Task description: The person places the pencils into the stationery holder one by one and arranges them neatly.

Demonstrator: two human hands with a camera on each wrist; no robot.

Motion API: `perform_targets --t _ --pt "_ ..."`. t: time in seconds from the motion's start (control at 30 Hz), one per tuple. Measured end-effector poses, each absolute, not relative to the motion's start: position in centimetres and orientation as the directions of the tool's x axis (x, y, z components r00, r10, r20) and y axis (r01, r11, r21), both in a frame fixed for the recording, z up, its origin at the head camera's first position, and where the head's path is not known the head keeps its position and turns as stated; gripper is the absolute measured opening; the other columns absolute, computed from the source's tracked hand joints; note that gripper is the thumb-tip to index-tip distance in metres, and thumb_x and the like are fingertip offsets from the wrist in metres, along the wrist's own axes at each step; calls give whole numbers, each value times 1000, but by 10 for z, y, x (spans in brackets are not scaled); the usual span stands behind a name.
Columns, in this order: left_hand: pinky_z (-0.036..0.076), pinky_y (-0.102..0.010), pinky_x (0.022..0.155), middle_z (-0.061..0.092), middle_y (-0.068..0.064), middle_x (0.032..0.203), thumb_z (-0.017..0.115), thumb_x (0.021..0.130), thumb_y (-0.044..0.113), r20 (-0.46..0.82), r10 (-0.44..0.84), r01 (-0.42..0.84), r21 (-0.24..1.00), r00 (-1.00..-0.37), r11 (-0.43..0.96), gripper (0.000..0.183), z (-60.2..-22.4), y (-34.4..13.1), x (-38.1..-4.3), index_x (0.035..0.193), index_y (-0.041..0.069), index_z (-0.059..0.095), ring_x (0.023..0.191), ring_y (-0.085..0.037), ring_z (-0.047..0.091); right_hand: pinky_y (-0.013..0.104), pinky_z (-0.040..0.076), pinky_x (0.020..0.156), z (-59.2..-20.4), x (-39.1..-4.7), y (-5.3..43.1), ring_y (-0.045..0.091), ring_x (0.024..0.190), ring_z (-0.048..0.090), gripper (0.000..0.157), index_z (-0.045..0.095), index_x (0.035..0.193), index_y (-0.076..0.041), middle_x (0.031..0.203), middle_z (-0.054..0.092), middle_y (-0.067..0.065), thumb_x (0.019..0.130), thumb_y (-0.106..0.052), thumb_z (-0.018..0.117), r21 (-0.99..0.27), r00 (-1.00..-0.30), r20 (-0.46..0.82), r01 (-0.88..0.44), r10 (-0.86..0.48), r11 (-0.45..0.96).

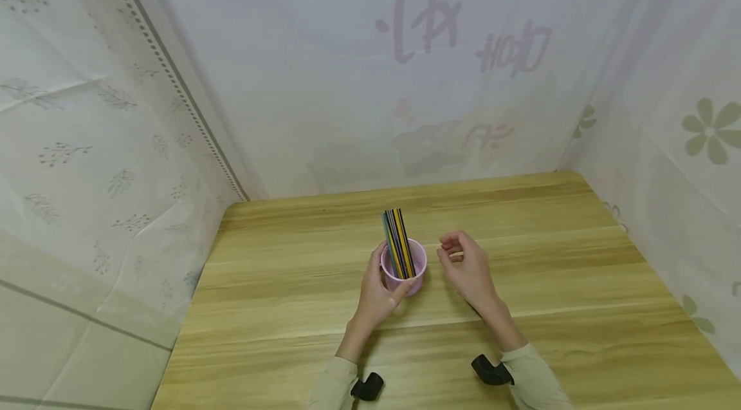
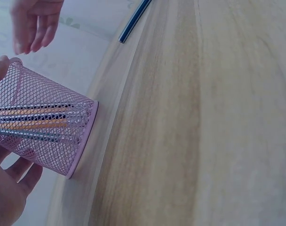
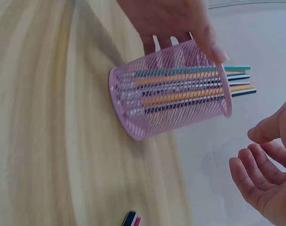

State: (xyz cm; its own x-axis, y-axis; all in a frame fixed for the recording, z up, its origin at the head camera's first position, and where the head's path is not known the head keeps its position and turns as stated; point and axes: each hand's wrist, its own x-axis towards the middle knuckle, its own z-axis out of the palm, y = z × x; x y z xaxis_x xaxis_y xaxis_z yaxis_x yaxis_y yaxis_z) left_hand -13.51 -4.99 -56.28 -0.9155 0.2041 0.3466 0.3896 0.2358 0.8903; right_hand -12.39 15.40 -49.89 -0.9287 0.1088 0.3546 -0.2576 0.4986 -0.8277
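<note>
My left hand (image 1: 376,295) grips a pink mesh pen cup (image 1: 424,263), the thumb at its rim and the fingers round its far side. Several pencils (image 1: 396,236), striped in yellow, black, white and teal, lean together inside and stick out past the rim. The cup's base is at the tabletop; whether it fully touches, I cannot tell. To the right of the cup, apart from it, my right hand (image 1: 470,270) hovers with fingers loosely bent and nothing between them. A dark pencil (image 2: 133,21) lies on the table, mostly hidden under the right forearm in the head view.
The wood-grain table (image 1: 289,255) has rounded far corners. Pale patterned curtains (image 1: 347,107) hang behind it and on both sides. Black wrist mounts (image 1: 368,387) sit by the sleeves. In the right wrist view, dark and red pencil ends (image 3: 131,219) show at the bottom edge.
</note>
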Motion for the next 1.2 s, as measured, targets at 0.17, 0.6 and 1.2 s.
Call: perform_targets --t 0.17,0.6,1.2 --pt "45 -47 113 50 -11 149 86 79 23 333 206 377 896 -920 235 92 -564 -50 -135 154 15 34 134 -28 53 24 59 69 -504 -117 163 24 84 68 20 65 103 0 96 70 17 85 5 72 -815 -932 344 -236 114 529" --pt "49 -50 109 52 -13 146 85 80 26 359 209 404 882 -910 244 90 -564 -51 -136 154 14 35 130 -30 56 24 58 72 -520 -101 184 23 85 67 26 65 108 4 102 70 18 83 2 72 -776 -968 226 -109 112 621" --pt "47 -49 112 51 -11 148 86 80 26 336 212 382 893 -918 237 91 -565 -51 -137 154 17 34 133 -28 54 29 53 72 -535 -76 200 23 86 65 30 67 108 2 97 70 14 81 -2 81 -691 -988 124 -23 88 722"
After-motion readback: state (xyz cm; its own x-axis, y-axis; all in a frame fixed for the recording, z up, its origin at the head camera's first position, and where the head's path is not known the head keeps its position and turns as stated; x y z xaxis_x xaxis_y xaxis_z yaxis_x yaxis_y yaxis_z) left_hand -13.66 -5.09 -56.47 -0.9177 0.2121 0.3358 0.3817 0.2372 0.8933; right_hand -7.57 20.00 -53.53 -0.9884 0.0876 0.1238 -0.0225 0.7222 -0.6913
